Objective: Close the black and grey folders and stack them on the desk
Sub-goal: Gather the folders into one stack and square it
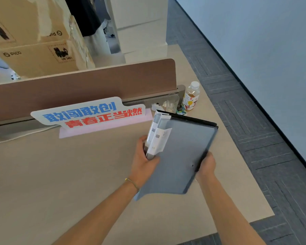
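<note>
Between both hands, a flat grey plastic folder (180, 152) lies atop a thin black folder (193, 119).
Left hand (143, 163) grips their white-labelled spines; right hand (206, 165) clasps the opposite edge, above the beige worktop (60, 174).

Upper centre, a brown divider panel (88, 85); below it a slogan sign (88, 113), with a drink bottle (191, 97) to the right and cardboard boxes (34, 41) upper left.

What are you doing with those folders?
A person is holding two closed folders together above the desk. The grey folder is on top and the black folder peeks out underneath. The left hand grips the spine side and the right hand the opposite edge. They are not yet set down.
</note>
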`<state>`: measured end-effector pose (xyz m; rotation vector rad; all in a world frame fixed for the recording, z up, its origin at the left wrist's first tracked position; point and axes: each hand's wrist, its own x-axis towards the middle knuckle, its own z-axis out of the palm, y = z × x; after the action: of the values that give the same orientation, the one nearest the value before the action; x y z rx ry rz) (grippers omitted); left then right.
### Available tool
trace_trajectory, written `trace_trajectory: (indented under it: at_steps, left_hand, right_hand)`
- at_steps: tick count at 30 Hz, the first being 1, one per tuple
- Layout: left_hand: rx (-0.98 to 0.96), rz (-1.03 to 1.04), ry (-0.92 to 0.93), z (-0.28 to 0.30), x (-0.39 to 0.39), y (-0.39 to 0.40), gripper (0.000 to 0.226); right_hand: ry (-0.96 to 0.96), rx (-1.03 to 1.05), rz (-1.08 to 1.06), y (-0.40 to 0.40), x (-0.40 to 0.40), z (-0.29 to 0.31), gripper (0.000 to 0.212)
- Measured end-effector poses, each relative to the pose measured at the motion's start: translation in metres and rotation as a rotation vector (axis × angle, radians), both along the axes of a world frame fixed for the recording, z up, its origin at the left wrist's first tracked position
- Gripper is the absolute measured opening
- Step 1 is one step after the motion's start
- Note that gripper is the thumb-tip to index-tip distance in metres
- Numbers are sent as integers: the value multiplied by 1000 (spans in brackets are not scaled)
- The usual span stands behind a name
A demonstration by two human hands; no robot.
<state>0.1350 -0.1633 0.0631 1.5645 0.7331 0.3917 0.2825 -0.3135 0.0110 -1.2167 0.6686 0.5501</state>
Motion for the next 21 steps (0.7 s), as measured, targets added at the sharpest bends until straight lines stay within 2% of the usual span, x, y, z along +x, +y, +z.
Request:
trace_trajectory:
  at_steps: [3,5,7,10,12,16,19,21]
  left_hand:
    - [86,39,-78,0,-24,18,67]
    - [131,93,-64,-4,-37,26,53]
    - [173,102,2,-12,-48,33,29]
    - [129,107,101,-26,-56,38,29]
    - [106,136,96,-29,-56,37,19]
    - [33,248,46,-23,-45,37,41]
    - [-78,285,-6,-9,-40,47,46]
    - [-194,302,18,-1,-45,63,45]
  right_hand:
    - [-141,92,-42,26,-6,29,27]
    - [-247,122,-71,39,-9,38,34]
    - [-317,137,-58,48,-15,38,36]
    - [-329,79,0,51,-29,22,34]
    - [-335,40,31,51,-34,13,34]
    - [-312,42,26,61,-31,18,37]
    - [-291,85,56,74,-29,28,37]
    - [-262,43,139,86,-30,38,35]
